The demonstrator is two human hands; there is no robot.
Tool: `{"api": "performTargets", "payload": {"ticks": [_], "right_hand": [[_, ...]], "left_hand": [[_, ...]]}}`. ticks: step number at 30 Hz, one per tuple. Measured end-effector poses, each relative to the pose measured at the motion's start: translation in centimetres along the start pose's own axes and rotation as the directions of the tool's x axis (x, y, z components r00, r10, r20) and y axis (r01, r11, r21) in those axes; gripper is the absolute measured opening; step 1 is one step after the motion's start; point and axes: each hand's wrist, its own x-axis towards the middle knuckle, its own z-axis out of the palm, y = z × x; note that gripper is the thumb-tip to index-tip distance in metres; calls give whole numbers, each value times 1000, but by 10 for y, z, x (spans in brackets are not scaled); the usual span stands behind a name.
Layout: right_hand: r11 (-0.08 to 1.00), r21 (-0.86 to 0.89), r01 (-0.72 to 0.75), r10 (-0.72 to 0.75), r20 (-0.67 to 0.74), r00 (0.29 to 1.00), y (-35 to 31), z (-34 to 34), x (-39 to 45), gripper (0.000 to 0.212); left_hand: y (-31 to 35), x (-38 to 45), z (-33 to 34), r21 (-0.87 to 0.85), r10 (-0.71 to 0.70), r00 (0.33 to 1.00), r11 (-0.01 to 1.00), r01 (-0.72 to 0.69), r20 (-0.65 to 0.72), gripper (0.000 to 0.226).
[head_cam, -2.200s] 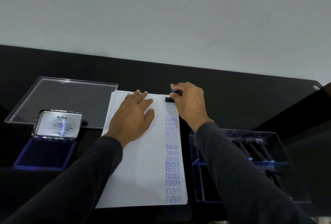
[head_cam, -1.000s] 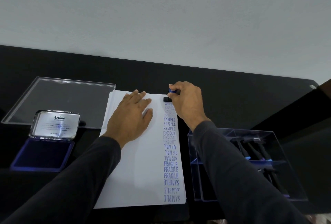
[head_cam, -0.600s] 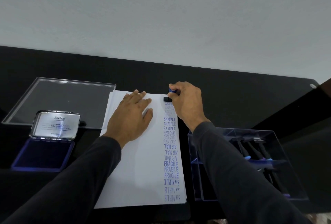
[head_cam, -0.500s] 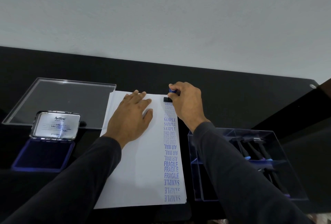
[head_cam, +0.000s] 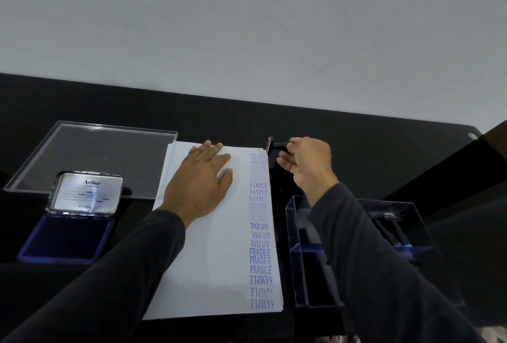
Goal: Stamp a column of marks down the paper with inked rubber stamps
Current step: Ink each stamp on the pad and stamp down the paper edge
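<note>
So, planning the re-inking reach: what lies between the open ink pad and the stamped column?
In the head view, the left hand lies flat on the paper between the ink pad and the stamped column, with bare black table beside the pad.

Head view, forward-down over desk (head_cam: 356,150)

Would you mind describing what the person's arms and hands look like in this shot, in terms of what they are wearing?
Both arms are covered by long, dark charcoal sleeves that end at the wrists. The left hand and right hand are bare: no gloves, rings, watch or bracelet can be seen.
</note>
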Motion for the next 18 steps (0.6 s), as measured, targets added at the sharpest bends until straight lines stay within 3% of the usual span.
{"api": "performTargets", "payload": {"ticks": [18], "right_hand": [[998,10,-56,56,-5,998,4,-1,0,22]], "left_hand": [[-1,1,1,4,-20,999,1000,20,38,63]]}}
